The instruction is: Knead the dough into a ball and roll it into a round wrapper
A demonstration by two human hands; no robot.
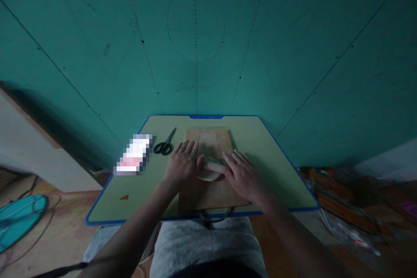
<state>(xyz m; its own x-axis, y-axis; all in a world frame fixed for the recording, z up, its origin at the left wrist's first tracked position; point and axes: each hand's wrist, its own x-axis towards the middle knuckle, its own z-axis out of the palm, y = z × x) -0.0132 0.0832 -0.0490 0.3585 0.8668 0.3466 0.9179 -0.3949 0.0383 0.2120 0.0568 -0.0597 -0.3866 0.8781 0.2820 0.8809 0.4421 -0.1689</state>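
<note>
Left hand (184, 160) and right hand (243, 173), grip apart, hide ends of the rolling pin (214, 166)

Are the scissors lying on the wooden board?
No, the scissors lie on the pale tabletop, left of the wooden board.

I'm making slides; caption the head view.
Left hand and right hand, fingers extended, on a pale rolling pin over a flat round piece on a wooden board.

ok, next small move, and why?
Probably roll the pale cylindrical pin lightly forward: it lies across the flat, round whitish disc on the brown wooden board, with the left hand and right hand at its ends.
</note>
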